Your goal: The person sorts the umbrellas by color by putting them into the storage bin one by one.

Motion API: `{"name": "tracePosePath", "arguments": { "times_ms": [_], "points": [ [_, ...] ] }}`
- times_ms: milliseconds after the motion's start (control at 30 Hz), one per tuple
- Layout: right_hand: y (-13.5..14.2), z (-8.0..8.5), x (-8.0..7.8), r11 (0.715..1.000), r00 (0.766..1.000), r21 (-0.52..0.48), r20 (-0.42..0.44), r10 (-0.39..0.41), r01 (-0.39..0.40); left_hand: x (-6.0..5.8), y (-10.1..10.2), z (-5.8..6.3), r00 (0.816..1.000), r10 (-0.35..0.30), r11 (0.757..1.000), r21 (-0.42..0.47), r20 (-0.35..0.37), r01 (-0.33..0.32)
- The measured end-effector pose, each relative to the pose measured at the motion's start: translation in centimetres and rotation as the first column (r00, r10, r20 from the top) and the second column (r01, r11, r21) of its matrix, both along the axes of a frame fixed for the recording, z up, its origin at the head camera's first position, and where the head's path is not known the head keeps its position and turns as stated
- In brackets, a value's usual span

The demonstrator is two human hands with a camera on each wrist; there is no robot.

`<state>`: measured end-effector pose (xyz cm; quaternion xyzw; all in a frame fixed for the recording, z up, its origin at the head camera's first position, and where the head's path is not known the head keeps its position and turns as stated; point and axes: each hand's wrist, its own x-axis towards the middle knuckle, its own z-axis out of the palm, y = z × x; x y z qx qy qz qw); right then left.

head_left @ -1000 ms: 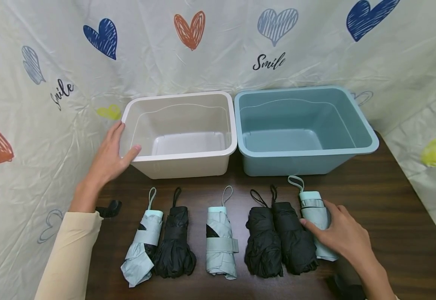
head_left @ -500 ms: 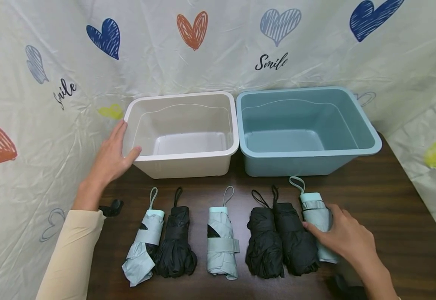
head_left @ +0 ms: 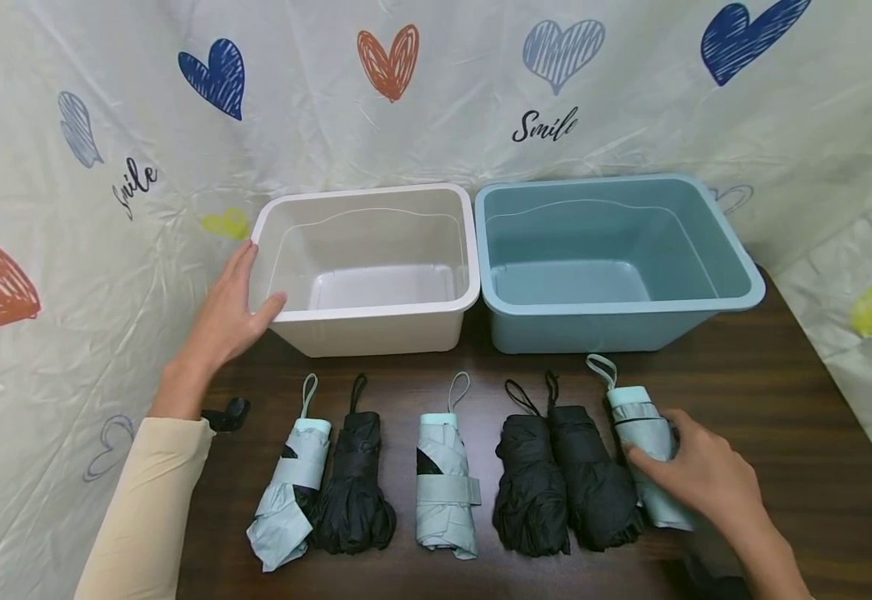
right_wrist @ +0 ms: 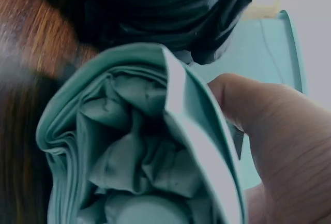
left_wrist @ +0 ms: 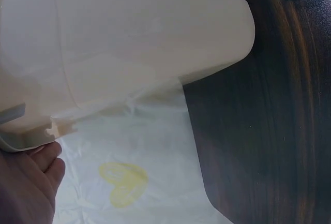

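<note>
A folded light-blue umbrella (head_left: pixel 648 442) lies tilted at the right end of a row of umbrellas. My right hand (head_left: pixel 706 471) grips it, thumb on its left side and fingers round the far side. Its bunched fabric end (right_wrist: pixel 139 146) fills the right wrist view, with the thumb (right_wrist: pixel 274 125) beside it. My left hand (head_left: pixel 226 321) holds the front left corner of a cream plastic bin (head_left: pixel 364 333), thumb over the rim. In the left wrist view, curled fingers (left_wrist: pixel 46 162) touch the underside of that bin's rim; some fingers are hidden.
A blue bin (head_left: pixel 578 329) stands right of the cream one; no contents show in either. In front lie black umbrellas (head_left: pixel 529 487) and light-blue umbrellas (head_left: pixel 443 492) on a dark wooden table (head_left: pixel 804 433). A heart-printed cloth (head_left: pixel 466 108) hangs behind.
The right hand has shifted slightly right, and the light-blue umbrella in it has tilted, opening a gap from the black one beside it. The left hand stays on the cream bin.
</note>
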<state>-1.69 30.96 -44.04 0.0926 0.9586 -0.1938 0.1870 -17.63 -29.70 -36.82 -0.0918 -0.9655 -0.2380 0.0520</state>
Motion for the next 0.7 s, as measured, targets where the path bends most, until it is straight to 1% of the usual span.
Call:
{"name": "tracePosePath", "arguments": {
  "times_ms": [133,333,533,700],
  "points": [
    [0.4,0.5,0.2,1.0,1.0,-0.013,-0.028,0.003,-0.003,-0.1,0.0,-0.1,1.0,-0.002,1.0,0.011,-0.001,0.002],
    [0.8,1.8,0.4,0.999,0.994,-0.048,-0.106,0.006,-0.011,0.0,0.1,-0.1,1.0,0.003,1.0,0.011,-0.005,-0.003],
    [1.3,3.8,0.5,0.997,0.985,-0.081,-0.17,0.007,-0.021,0.0,0.0,-0.2,1.0,-0.001,1.0,0.014,-0.003,0.001],
    [1.3,5.8,0.5,0.996,0.969,-0.085,-0.246,0.008,-0.029,-0.1,0.0,-0.1,1.0,-0.003,1.0,0.027,-0.003,0.003]
  ]
}}
